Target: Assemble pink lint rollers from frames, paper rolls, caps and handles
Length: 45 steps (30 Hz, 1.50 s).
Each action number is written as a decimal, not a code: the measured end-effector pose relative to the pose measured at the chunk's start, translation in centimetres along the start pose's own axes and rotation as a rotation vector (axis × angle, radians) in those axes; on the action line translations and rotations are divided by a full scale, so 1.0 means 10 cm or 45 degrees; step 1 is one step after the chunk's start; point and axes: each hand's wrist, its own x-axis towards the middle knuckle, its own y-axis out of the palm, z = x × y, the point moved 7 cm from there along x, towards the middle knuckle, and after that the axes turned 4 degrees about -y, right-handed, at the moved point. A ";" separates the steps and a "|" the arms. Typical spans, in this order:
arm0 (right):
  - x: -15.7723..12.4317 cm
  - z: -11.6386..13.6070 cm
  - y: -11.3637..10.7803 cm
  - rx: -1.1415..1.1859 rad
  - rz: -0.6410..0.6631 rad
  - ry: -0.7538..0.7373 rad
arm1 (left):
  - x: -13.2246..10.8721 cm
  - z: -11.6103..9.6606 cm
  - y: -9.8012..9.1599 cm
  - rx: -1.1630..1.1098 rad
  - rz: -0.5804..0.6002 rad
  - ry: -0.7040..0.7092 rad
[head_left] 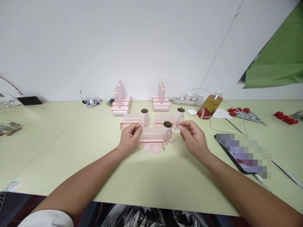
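Observation:
My left hand (131, 137) is closed, thumb against curled fingers, at the left of a pink lint roller set; I cannot make out anything in it. A small pink ring piece (142, 124) shows by its fingertips. My right hand (193, 136) is also curled closed, just right of a clear pink handle (168, 136); whatever it holds, if anything, is hidden. Between the hands lie a clear cover (152, 133), an upright roll with a brown core (168, 125), a pink frame (151, 144) and two pink discs (147, 147). Two similar sets stand behind, with rolls (144, 111).
Pink lint rollers (120, 107) stand in two groups by the wall. To the right are a tilted drink bottle (210, 105), a power strip (188, 101), red-ended tools (239, 111) and a phone (241, 153) with cables. A dark phone (29, 100) leans at far left.

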 end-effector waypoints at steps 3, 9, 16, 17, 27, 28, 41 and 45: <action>0.02 -0.01 0.04 -0.127 0.092 -0.051 | 0.01 0.05 0.00 -0.037 -0.011 -0.065; 0.04 0.08 0.11 -0.448 0.271 -0.256 | 0.01 0.09 0.03 -0.089 0.013 -0.108; 0.05 0.06 0.14 -0.544 0.357 -0.327 | 0.00 0.12 0.04 -0.069 0.032 -0.100; 0.04 0.05 0.15 -0.549 0.380 -0.326 | 0.00 0.12 0.04 -0.067 0.035 -0.096; 0.03 0.01 0.18 -0.535 0.443 -0.288 | -0.01 0.07 0.07 -0.037 0.080 -0.003; 0.03 0.01 0.18 -0.534 0.447 -0.285 | -0.01 0.07 0.07 -0.029 0.084 0.005; 0.07 -0.01 0.13 -0.590 0.432 -0.187 | -0.28 -0.46 0.35 0.732 0.655 0.793; 0.12 0.04 0.08 -0.623 0.398 -0.225 | -0.48 -0.44 0.57 0.991 0.839 0.876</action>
